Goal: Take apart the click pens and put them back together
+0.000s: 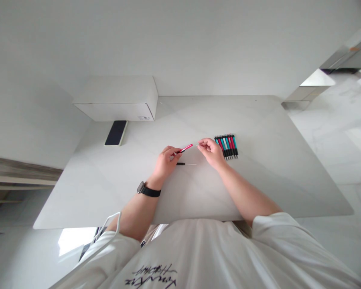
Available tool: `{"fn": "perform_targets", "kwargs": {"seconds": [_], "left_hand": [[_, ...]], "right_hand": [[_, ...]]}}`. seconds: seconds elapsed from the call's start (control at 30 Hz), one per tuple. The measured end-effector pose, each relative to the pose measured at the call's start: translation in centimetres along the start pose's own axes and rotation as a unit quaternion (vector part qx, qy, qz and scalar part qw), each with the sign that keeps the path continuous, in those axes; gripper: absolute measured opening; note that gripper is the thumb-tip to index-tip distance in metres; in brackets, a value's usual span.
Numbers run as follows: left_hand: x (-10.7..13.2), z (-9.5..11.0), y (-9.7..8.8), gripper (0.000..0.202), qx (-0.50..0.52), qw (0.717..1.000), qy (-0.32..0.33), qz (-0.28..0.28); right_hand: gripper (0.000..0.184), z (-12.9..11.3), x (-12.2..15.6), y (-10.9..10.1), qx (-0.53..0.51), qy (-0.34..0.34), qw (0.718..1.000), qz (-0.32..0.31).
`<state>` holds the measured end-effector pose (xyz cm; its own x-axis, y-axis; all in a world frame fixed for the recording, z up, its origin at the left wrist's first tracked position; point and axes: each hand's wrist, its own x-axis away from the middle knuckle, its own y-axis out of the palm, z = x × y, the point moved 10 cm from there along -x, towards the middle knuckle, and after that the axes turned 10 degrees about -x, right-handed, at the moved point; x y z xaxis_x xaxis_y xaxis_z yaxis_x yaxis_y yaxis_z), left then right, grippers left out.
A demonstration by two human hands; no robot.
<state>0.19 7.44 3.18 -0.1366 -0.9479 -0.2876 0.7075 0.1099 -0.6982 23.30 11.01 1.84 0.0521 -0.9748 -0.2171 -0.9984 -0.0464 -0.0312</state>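
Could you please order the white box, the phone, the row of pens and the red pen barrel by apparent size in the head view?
1. White box
2. Phone and row of pens: too alike to rank
3. Red pen barrel

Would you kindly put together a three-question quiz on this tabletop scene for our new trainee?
1. True or false: the left hand holds a red pen barrel.
2. Which is closer to the right hand: (a) the watch or (b) the row of pens?
3. Fill in: the phone lies in front of a white ___.

Key: 1. True. 2. b. 3. box.
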Motion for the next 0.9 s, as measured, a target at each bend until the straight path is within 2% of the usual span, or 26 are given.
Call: {"fn": "perform_targets", "kwargs": {"seconds": [0.27, 0.47, 0.67, 0.77, 0.83, 0.9], "left_hand": [[0.1, -0.1, 0.4, 0.021, -0.005, 1.0, 0.004, -0.02], [0.1, 0.2, 0.5, 0.021, -0.004, 1.0, 0.008, -0.026], [0.0, 0.6, 0.3, 0.019, 0.0, 1.0, 0.013, -0.018], [0.0, 0.7, 0.1, 0.019, 0.008, 1.0, 0.012, -0.011], [0.1, 0.9, 0.0, 0.018, 0.012, 1.0, 0.017, -0.008], [0.1, 1.2, 0.0, 0.019, 0.014, 1.0, 0.023, -0.012]], "right_hand": [[0.025, -1.7, 0.5, 0.5, -0.031, -0.018, 0.999, -0.006], [0.029, -2.3, 0.8, 0.9, 0.031, -0.014, 0.999, -0.013], [0.03, -3.5, 0.9, 1.4, 0.061, -0.056, 0.996, -0.045], [0.035, -3.1, 0.9, 1.7, 0.018, -0.054, 0.997, -0.055], [0.043, -2.4, 0.9, 2.1, -0.007, -0.028, 0.997, -0.069], [0.043, -1.8, 1.0, 2.8, -0.009, -0.003, 0.995, -0.094]]}}
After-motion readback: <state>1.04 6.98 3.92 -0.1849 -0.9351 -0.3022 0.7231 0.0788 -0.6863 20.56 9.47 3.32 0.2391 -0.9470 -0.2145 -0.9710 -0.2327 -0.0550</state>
